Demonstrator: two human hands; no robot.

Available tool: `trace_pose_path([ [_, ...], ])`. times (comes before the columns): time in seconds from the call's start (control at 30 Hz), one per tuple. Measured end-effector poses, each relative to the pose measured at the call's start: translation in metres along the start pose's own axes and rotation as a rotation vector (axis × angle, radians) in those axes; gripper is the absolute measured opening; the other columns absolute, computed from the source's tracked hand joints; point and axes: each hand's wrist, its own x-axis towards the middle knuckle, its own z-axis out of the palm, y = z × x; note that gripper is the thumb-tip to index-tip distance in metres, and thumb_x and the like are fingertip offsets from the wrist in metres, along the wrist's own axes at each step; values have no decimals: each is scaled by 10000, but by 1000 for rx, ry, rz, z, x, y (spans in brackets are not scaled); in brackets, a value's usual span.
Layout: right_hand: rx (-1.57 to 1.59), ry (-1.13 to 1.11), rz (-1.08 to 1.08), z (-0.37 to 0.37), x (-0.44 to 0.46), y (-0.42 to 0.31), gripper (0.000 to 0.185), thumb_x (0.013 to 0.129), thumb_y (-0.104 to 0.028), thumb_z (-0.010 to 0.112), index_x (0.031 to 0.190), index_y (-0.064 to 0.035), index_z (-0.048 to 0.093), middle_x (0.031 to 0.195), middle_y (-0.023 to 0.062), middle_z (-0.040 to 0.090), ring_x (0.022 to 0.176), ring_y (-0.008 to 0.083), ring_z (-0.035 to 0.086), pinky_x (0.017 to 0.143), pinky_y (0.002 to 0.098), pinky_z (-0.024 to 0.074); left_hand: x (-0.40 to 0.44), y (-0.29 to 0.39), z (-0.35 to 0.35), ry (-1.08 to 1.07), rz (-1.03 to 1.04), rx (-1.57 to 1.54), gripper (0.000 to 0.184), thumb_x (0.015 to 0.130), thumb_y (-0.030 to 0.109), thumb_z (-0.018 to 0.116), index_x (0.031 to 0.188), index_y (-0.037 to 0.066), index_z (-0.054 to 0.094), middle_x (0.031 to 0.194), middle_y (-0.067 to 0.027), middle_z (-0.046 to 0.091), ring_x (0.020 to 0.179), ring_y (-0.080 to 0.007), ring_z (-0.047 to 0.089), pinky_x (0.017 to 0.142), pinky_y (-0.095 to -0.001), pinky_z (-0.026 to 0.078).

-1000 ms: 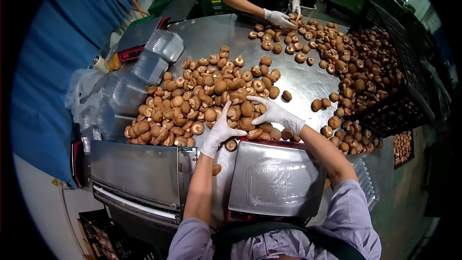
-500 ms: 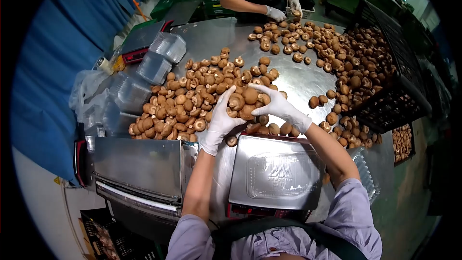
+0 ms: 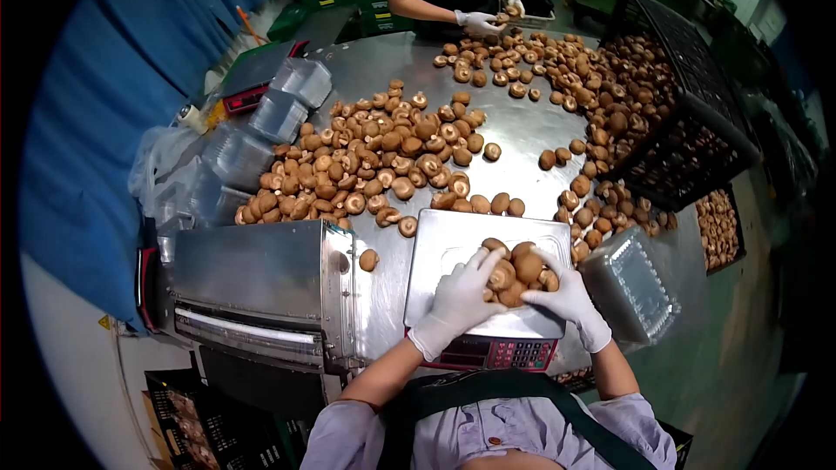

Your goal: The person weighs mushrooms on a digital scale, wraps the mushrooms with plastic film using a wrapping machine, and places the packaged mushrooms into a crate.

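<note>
Several brown shiitake mushrooms sit in a cluster over the metal pan of a weighing scale. My left hand, in a white glove, cups them from the left. From the right, my right hand, gloved too, holds the same cluster. Whether the lowest mushrooms rest fully on the pan is hidden by my fingers. The red-edged keypad shows at the scale's near side. Beyond the scale spreads a large heap of loose mushrooms on the metal table.
Clear plastic trays lie right of the scale, with more trays at the left. A metal wrapping machine stands left. A black crate lies tipped at the right, spilling mushrooms. Across the table, a co-worker's gloved hands handle mushrooms.
Both hands have drawn back from the heap to the scale pan, bringing the mushrooms with them. The view has shifted slightly. The co-worker's hands have moved a little.
</note>
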Motion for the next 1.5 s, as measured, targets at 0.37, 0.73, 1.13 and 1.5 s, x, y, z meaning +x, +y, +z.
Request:
trace_pose_path([
  [0.37, -548, 346, -159, 14, -20, 5, 855, 685, -439, 762, 1389, -142, 379, 1389, 244, 356, 1199, 403, 435, 982, 437, 407, -10, -41, 0, 177, 90, -18, 639, 744, 367, 706, 1319, 197, 487, 1382, -107, 425, 1207, -298, 483, 948, -357, 449],
  [0.73, -394, 555, -299, 17, -25, 34, 694, 717, -298, 753, 1296, -43, 468, 1331, 255, 426, 1222, 403, 417, 1031, 429, 350, -28, -55, -12, 489, 71, -408, 523, 769, 110, 701, 1264, 99, 532, 1365, -129, 452, 1228, -266, 465, 1027, -353, 396],
  [1.13, -324, 688, -227, -5, -45, 49, 521, 773, -109, 713, 1259, -60, 533, 1281, 176, 520, 1189, 294, 501, 998, 357, 405, -40, -152, -19, 726, -385, -409, 489, 790, 168, 718, 1230, 36, 548, 1135, -128, 608, 1002, -196, 592, 889, -299, 460],
  [1.5, -222, 663, -228, -6, -25, 52, 367, 828, -97, 655, 1182, -33, 579, 1171, 159, 595, 1108, 259, 565, 949, 329, 435, 0, -189, -9, 744, -242, 35, 510, 746, 204, 723, 1184, -4, 565, 1224, -222, 536, 1163, -339, 498, 1009, -371, 378],
])
